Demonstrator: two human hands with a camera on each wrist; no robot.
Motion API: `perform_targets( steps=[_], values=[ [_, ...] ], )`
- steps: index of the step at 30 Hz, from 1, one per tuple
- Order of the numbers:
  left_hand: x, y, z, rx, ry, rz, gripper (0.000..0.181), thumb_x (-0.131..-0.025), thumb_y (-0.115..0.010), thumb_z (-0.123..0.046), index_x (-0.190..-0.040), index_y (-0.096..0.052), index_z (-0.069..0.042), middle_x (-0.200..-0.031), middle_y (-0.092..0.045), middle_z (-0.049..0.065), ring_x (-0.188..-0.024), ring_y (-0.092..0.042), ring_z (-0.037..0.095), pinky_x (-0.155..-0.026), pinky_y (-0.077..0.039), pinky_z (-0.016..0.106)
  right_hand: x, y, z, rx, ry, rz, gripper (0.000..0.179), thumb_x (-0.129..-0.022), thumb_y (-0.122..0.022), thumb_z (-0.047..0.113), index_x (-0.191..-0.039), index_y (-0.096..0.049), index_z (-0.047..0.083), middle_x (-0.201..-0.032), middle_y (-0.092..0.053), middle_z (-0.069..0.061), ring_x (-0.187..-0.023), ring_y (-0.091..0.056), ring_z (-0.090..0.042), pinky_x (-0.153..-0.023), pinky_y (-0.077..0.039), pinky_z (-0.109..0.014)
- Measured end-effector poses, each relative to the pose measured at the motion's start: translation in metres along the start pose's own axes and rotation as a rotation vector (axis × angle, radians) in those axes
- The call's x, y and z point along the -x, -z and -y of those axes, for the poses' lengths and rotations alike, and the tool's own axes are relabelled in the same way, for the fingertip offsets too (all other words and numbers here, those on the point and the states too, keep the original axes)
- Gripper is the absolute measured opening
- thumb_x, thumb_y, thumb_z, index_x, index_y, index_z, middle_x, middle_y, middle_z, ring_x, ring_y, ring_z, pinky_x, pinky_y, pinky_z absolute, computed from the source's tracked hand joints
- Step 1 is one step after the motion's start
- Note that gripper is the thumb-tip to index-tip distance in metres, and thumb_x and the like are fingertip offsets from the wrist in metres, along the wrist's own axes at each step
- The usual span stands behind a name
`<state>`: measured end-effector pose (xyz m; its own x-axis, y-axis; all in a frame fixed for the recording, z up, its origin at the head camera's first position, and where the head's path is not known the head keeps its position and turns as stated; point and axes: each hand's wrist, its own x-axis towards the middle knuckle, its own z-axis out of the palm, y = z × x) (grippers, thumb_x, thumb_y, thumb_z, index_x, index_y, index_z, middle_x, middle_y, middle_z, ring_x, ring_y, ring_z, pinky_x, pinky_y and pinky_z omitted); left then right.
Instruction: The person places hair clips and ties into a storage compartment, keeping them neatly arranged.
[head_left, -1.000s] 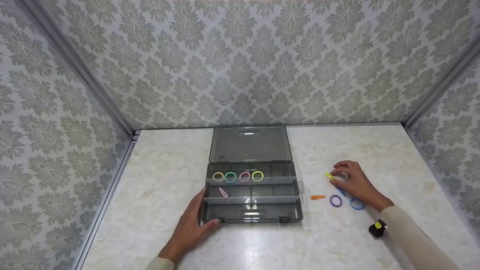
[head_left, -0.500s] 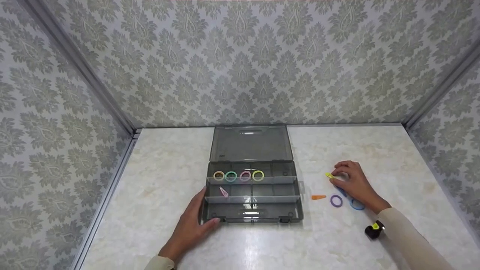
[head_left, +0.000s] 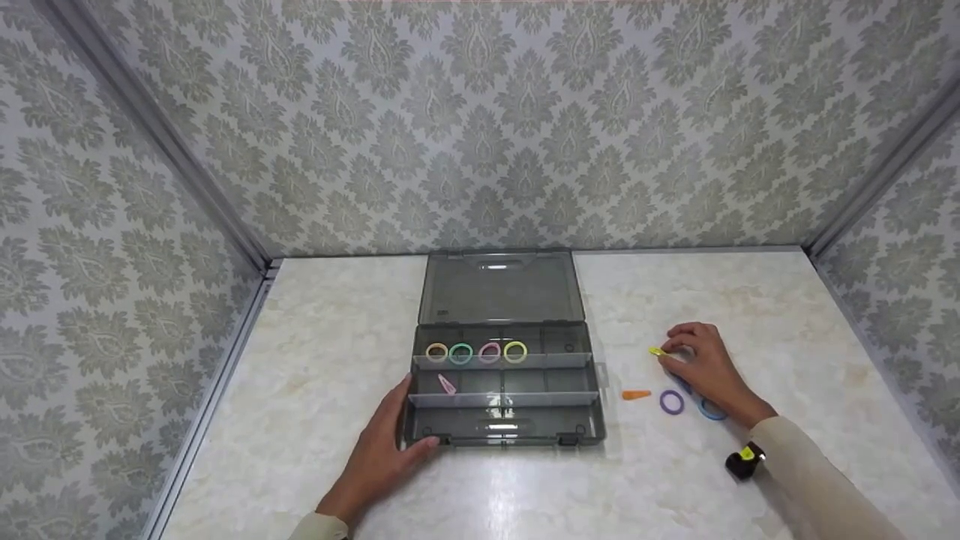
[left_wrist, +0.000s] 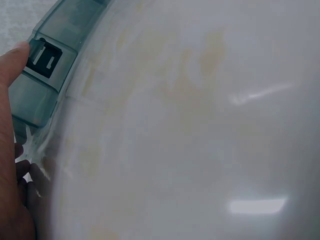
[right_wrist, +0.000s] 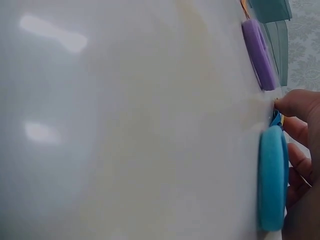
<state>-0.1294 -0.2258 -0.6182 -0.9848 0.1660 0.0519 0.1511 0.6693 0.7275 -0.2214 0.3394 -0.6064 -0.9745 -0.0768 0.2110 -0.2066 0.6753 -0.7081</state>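
A grey see-through compartment box [head_left: 501, 289] lies with its lid folded back. My left hand [head_left: 379, 450] grips its front left corner, fingers along the side and thumb [left_wrist: 14, 61] by the front latch [left_wrist: 45, 57]. To the right of the box, my right hand [head_left: 709, 371] pinches a yellow hair clip [head_left: 655, 351] between thumb and fingers, close above the table. Partly hidden under that hand are a blue hair clip [head_left: 683, 385] and a blue hair tie [head_left: 711, 409]. Closer to the box lie a purple hair tie [head_left: 672, 403] and an orange hair clip [head_left: 637, 394].
Several hair ties, including a green one [head_left: 461, 353], stand in the box's back row. A pink hair clip [head_left: 447, 385] sits in the middle row's left end. Clear dividers [head_left: 540, 399] separate the rows. Patterned walls [head_left: 480, 150] enclose the marbled table [head_left: 337, 322] at back and sides.
My right wrist has shifted slightly left, while the fingers stay at nearly the same spot with the yellow hair clip. The left hand and box look unchanged.
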Motion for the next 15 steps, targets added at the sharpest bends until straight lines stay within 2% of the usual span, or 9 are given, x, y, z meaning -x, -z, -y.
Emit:
perform_targets(
  steps=[8,15],
  values=[
    [-0.001,0.001,0.0,-0.005,-0.01,-0.006,0.115,-0.091,-0.081,-0.07,-0.178,-0.02,-0.025,-0.179,-0.032,0.009,-0.164,-0.033,0.034,-0.134,-0.028,0.058,-0.006,0.002,0.006,-0.006,-0.001,0.022,0.009,-0.097,-0.084,0.007,-0.103,-0.08,0.001,-0.132,-0.064,-0.02,-0.133,-0.044,-0.038,-0.113,-0.044,-0.063],
    [-0.002,0.001,-0.002,-0.001,0.01,-0.001,0.116,-0.09,-0.083,-0.069,-0.178,-0.02,-0.027,-0.18,-0.032,0.005,-0.165,-0.033,0.031,-0.134,-0.027,0.056,-0.016,0.003,0.023,-0.055,0.091,0.008,0.006,-0.097,-0.084,0.004,-0.102,-0.08,0.003,-0.13,-0.065,-0.022,-0.131,-0.045,-0.037,-0.109,-0.039,-0.06]
  ],
)
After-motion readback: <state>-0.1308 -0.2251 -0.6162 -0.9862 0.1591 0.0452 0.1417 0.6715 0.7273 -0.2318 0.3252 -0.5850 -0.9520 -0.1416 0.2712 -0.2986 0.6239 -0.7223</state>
